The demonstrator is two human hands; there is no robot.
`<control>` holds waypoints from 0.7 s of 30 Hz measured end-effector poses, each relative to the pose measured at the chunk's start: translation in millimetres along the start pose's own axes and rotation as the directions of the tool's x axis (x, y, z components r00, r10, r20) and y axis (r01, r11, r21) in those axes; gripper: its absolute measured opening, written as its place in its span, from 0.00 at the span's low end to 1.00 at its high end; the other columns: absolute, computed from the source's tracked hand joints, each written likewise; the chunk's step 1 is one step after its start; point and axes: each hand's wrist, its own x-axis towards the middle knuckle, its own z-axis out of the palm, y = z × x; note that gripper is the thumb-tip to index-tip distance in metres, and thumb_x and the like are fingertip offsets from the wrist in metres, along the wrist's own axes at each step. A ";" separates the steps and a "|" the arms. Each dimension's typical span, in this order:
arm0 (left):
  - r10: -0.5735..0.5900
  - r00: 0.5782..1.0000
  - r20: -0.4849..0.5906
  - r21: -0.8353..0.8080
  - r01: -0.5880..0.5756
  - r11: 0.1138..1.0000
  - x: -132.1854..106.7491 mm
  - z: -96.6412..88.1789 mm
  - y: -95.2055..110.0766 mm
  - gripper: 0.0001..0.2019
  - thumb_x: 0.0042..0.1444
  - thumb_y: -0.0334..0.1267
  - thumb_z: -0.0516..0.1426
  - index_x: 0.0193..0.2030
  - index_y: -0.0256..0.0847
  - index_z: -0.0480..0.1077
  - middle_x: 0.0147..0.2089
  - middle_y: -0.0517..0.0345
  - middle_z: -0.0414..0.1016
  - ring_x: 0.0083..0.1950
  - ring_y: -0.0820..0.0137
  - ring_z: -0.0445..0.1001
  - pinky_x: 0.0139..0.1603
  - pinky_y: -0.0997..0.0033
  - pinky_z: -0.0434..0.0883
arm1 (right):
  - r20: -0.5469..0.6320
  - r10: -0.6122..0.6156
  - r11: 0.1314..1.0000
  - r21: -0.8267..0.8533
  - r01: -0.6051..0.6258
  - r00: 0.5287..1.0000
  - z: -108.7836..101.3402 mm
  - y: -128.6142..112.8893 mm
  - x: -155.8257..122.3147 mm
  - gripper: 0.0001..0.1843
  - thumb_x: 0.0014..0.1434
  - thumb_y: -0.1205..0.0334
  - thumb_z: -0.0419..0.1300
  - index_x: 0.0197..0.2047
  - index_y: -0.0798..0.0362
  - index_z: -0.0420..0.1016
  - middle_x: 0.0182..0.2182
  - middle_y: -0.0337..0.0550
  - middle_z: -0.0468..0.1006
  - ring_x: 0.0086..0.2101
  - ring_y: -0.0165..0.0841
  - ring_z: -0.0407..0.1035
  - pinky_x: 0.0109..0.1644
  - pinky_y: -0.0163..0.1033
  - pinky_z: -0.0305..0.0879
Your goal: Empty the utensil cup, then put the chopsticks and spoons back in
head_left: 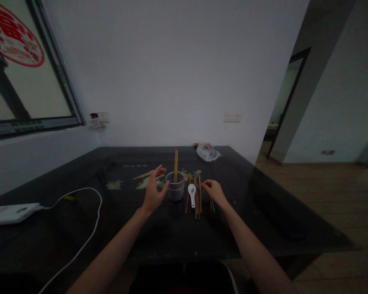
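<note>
Left hand [154,192] stands at nine o'clock of the metal cup [176,192], thumb and fingers spread apart; whether the thumb touches the wall is unclear. Upright chopsticks [176,165] rise from the cup, lower ends hidden inside. Right hand [214,190], at three o'clock, has its fingertips curled in beside the loose sticks [200,200]; I cannot tell whether they pinch anything. A white spoon [192,195] lies at four o'clock. Toward eight o'clock, the white device [14,214] is cut off by the frame.
</note>
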 end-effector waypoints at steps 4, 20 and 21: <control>0.182 0.905 0.385 0.101 -0.237 0.966 0.6 6.3 39.6 0.16 0.61 0.37 0.50 0.56 0.42 0.63 0.43 0.54 0.73 0.43 0.69 0.73 0.49 0.67 0.69 | 0.007 0.015 0.997 -0.080 -0.014 1.000 -3.6 -2.1 -0.6 0.13 0.56 0.58 0.54 0.28 0.54 0.77 0.23 0.42 0.77 0.24 0.30 0.68 0.27 0.32 0.55; -0.461 0.609 0.646 0.690 -0.206 0.694 -23.3 53.6 45.0 0.18 0.62 0.45 0.45 0.41 0.40 0.73 0.39 0.45 0.78 0.42 0.56 0.77 0.41 0.61 0.71 | 0.015 0.088 0.971 -0.223 -0.083 0.996 -4.8 -8.4 -6.1 0.11 0.57 0.57 0.56 0.32 0.51 0.78 0.29 0.43 0.80 0.31 0.32 0.72 0.31 0.32 0.56; -0.471 0.603 0.644 0.695 -0.204 0.689 -23.8 54.3 43.9 0.18 0.62 0.46 0.45 0.40 0.40 0.74 0.39 0.44 0.77 0.42 0.56 0.77 0.41 0.60 0.71 | 0.018 0.094 0.969 -0.230 -0.087 0.995 -5.1 -9.0 -6.6 0.11 0.57 0.57 0.56 0.32 0.51 0.77 0.29 0.42 0.80 0.31 0.32 0.72 0.31 0.32 0.56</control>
